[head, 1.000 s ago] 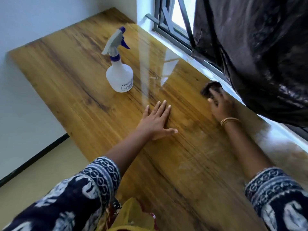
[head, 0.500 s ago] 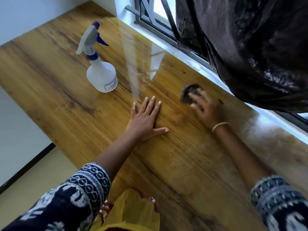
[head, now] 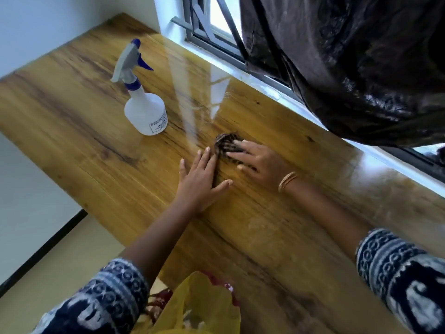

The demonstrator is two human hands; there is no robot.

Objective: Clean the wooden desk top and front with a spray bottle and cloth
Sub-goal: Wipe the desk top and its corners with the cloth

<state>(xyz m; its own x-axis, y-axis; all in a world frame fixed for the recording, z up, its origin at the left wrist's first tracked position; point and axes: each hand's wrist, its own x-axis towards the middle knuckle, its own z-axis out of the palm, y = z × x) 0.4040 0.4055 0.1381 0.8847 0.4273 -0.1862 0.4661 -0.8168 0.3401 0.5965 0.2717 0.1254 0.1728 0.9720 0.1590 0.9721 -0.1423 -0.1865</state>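
Note:
The wooden desk top (head: pixel 72 131) runs from lower right to upper left. My left hand (head: pixel 201 177) lies flat on it with straight fingers. Right beside it, my right hand (head: pixel 257 161) presses a small dark striped cloth (head: pixel 225 141) onto the wood, fingers spread over it; most of the cloth is under the hand. A white spray bottle (head: pixel 144 112) with a grey and blue trigger head stands upright on the desk to the upper left of both hands, untouched.
A window with a grey frame (head: pixel 216 47) and a pale sill (head: pixel 337 138) borders the desk's far edge. A dark curtain (head: pixel 349 63) hangs over the sill at the right. White wall and floor lie off the desk's left side.
My right hand has slid the cloth from near the window sill across the desk toward my left hand, which has stayed flat in place.

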